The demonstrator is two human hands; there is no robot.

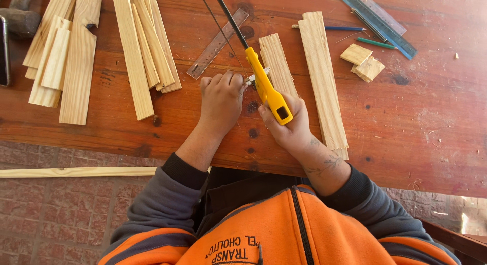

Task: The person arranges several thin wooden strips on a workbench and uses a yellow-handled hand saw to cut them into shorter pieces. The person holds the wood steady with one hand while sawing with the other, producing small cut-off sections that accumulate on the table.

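A hacksaw with a yellow handle (pixel 269 90) and a black frame runs from the middle of the table up to the top edge. My right hand (pixel 286 124) is closed around the handle's lower end. My left hand (pixel 220 98) is bunched at the metal fitting where the blade meets the handle, its fingertips pinching there. A short wooden slat (pixel 276 59) lies just right of the saw. A long wooden slat (pixel 323 77) lies beside my right hand and reaches the table's front edge.
The red-brown wooden table (pixel 416 123) carries a pile of wooden slats (pixel 81 57) at the left, a clear ruler (pixel 215 44), a blue-grey ruler (pixel 378 19), pens, two small wood offcuts (pixel 362 62), and a hammer (pixel 20 16) at top left. A long strip (pixel 76 171) lies on the brick floor.
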